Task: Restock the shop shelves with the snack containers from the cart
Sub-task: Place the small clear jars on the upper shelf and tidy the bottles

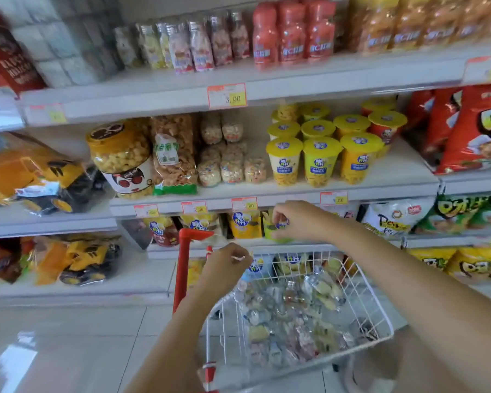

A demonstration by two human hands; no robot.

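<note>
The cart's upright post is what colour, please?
The post is red, shown best in the head view.

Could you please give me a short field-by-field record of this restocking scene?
cart: white wire, holding small clear snack bottles
right hand: grips a green container at the lower shelf
left hand: fingers curled above the cart's far rim; grip contents unclear
middle shelf: yellow-lidded cups, popcorn jar

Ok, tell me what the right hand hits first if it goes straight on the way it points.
Probably the yellow snack bag on the lower shelf, just left of the green cup the right hand grips; depth is unclear.
</note>
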